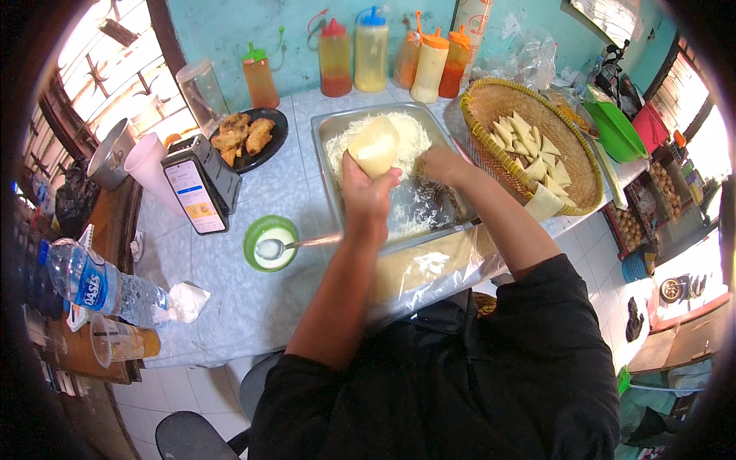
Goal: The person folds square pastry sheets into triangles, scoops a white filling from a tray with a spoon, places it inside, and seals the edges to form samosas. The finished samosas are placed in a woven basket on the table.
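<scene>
My left hand is closed around a pale pastry wrapper folded into a cone, held above the tray. My right hand reaches down into the metal tray, its fingers bunched at the shredded white filling; what they pinch is hidden. The filling is heaped at the tray's far side, with thin scraps on the bare metal nearer me. Beside my left forearm stands a green bowl of white paste with a spoon resting in it. A plastic-covered stack of pastry sheets lies in front of the tray.
A woven basket holds several folded triangular pastries at the right. Squeeze bottles line the wall. At left are a black plate of fried pieces, a phone on a stand, a water bottle and a cup.
</scene>
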Available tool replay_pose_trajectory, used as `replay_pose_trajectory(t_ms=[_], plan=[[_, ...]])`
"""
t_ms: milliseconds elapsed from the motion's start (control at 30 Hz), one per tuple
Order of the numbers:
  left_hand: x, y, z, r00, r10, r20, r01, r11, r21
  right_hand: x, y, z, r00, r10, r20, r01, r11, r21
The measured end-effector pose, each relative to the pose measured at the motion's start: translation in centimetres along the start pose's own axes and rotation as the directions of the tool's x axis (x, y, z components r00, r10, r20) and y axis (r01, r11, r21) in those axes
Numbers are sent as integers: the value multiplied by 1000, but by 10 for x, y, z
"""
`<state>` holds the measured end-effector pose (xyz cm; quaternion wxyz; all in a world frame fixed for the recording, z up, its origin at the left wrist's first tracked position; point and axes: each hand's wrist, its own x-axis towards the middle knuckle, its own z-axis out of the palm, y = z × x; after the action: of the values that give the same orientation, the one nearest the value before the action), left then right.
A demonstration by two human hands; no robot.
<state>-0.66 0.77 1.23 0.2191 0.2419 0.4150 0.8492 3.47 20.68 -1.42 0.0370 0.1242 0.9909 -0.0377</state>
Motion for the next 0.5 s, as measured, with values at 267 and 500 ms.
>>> replay_pose_trajectory(t_ms=[267,500], plan=[[0,-8,-2,1000,10,5,-10,1000,-6,-32,-36,-11,954,12,299,-176,830,529],[0,-5,0,998,-42,45,41,999,24,-44,-57,7,828,-500,255,166,653,739]])
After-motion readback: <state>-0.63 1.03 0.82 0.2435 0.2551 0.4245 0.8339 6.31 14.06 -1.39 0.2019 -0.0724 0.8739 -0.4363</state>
